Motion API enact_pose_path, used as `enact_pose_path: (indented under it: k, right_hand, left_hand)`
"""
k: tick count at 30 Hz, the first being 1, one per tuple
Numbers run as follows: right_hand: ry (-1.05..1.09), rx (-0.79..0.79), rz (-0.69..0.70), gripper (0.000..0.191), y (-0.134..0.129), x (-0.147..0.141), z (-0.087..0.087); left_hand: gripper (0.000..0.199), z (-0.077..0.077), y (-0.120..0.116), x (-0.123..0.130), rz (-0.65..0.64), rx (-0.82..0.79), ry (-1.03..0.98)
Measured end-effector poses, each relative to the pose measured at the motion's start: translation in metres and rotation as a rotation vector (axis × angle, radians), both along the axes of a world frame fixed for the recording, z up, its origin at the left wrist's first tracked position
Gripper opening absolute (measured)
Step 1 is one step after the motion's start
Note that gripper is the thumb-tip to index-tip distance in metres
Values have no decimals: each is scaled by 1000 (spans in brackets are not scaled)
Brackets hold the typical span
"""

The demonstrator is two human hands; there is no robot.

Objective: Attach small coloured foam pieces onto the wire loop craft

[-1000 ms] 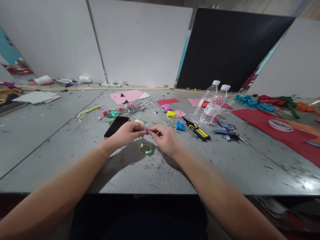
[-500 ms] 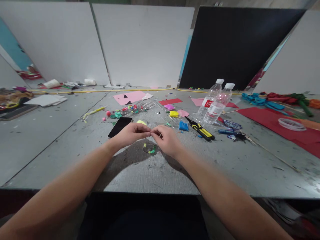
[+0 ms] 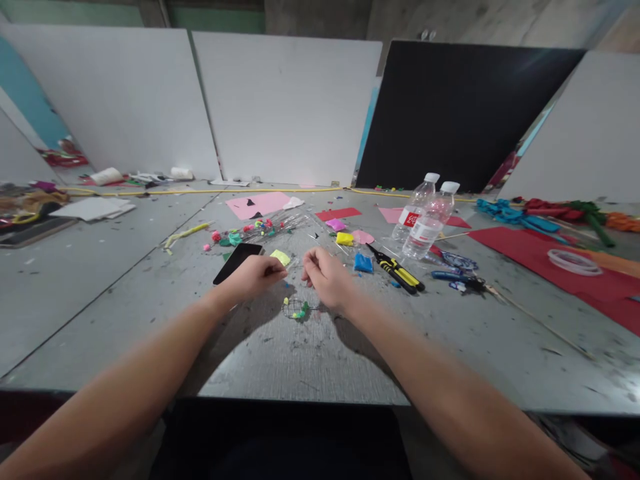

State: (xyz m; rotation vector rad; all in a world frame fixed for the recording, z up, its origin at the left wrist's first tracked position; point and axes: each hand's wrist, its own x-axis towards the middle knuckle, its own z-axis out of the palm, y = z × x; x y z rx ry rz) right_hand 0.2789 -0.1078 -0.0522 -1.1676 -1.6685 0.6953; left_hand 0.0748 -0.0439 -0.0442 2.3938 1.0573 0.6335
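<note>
Both your left hand (image 3: 260, 274) and your right hand (image 3: 326, 278) are held over the near middle of the grey table (image 3: 125, 327), a narrow gap between their fingertips. The fingers of each are curled inward, with thumb and forefinger drawn close together; you cannot tell from this view whether either pinch encloses anything small. Just below the gap, nearer to you, the wire loop (image 3: 299, 316) lies on the tabletop, bearing yellow and green lumps; neither of your hands is seen to touch it. A blue crumb (image 3: 287, 285) rests between the loop and your left fingertips.

Beside your left hand is a black phone (image 3: 236, 263), partly covered by that hand, and just beyond your fingers lies a pale yellow slip (image 3: 281, 257). Farther off, note a cluster of thin wires tipped with coloured balls (image 3: 260, 229). Beyond your right hand lie three packets: blue (image 3: 363, 263), yellow (image 3: 345, 239) and purple (image 3: 337, 225). To their right are yellow-and-black pliers (image 3: 400, 272), jaws pointing away from you. Behind the pliers, two clear bottles (image 3: 425, 230) stand upright with white caps. At far right, a clear coil (image 3: 575, 262) lies on red sheeting (image 3: 530, 257).
</note>
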Motion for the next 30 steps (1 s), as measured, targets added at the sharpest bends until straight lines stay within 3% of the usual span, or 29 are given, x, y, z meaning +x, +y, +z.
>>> enact_pose_path:
  k: [10,12,15,21,26,30]
  right_hand:
    - [-202,-290,-56,18,20,-2,16]
    - [-273,-268,6,17,18,-7,21]
    - [-362,-160,-22,14,14,-12,24]
    - [-426,-41,-111,18,22,1,3]
    - [-210,-29,-119,18,36,15,-15]
    - [-92,-13,-71,17,37,15,-18]
  left_hand:
    - [21,-8,-6,7,63,-37,52]
    - [24,-11,-5,9,75,-35,70]
    - [27,-15,-4,9,63,-24,92]
    - [26,-13,-3,7,56,37,124]
    - [25,-8,-1,9,89,6,78]
    - [20,-5,0,7,89,36,47]
